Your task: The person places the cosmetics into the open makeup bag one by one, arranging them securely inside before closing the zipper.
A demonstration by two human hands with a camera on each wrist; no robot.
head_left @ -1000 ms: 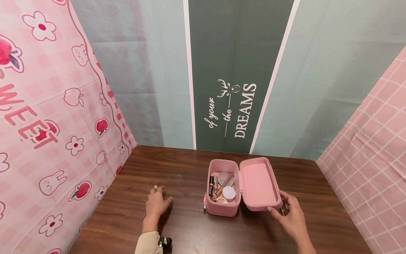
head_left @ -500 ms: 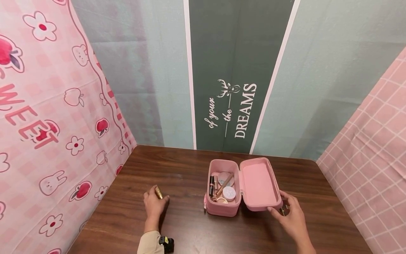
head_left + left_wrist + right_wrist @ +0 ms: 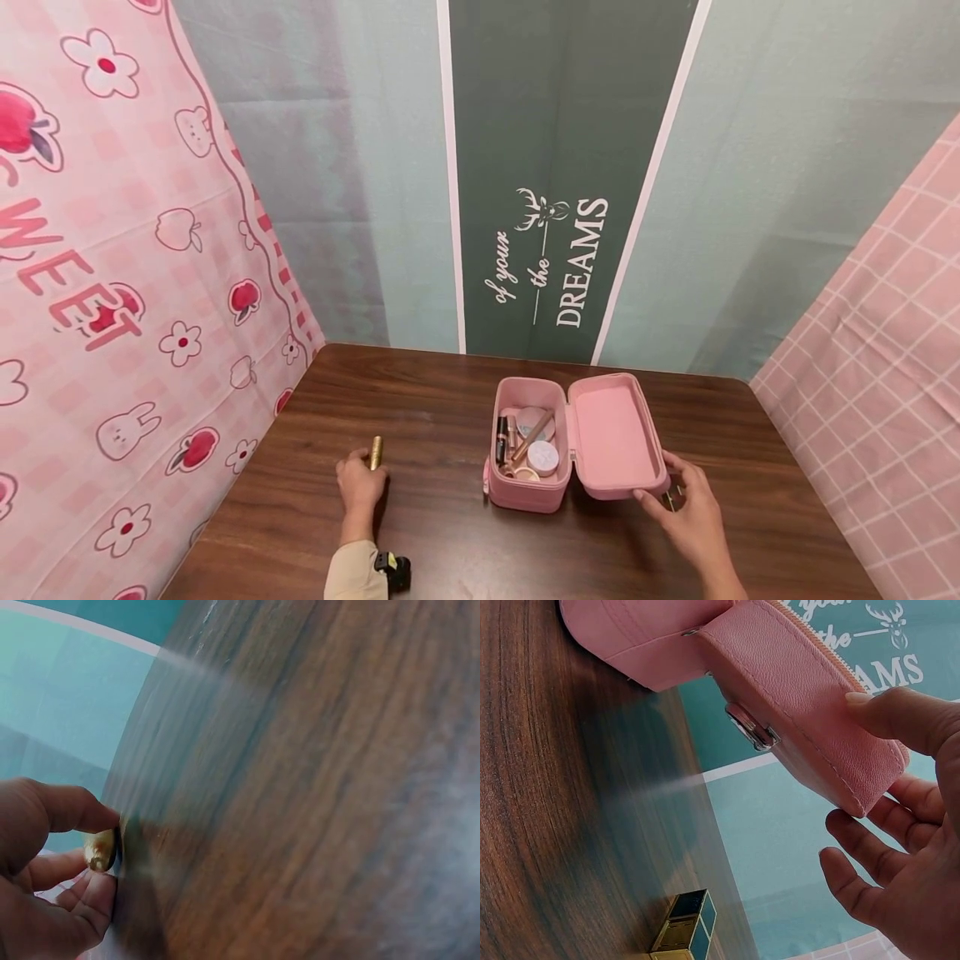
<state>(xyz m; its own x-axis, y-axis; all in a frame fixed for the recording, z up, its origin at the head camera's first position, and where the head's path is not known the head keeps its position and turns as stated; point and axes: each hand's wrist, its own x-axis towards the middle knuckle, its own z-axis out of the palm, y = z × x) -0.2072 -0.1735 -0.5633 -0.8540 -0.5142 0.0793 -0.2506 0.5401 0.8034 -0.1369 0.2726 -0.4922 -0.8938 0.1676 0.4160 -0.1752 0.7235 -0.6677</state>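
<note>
At the table's left my left hand pinches a slim gold cosmetic tube between thumb and fingers, low at the tabletop. In the left wrist view the tube's rounded end shows between the fingertips. My right hand holds the lid of a pink makeup case by its near right corner, thumb on one side and fingers on the other. The lid is swung out to the right. Inside the case are a black tube, a round white-topped jar, a rose-gold stick and other cosmetics.
A gold-and-dark lipstick-like piece lies on the brown wooden table behind the right hand, mostly hidden in the head view. Printed cloths hang along the table's back and sides.
My left hand has drawn slightly back and its fingers have closed in round the gold tube, which now shows more fully and stands straighter. The right hand and lid keep their place.
</note>
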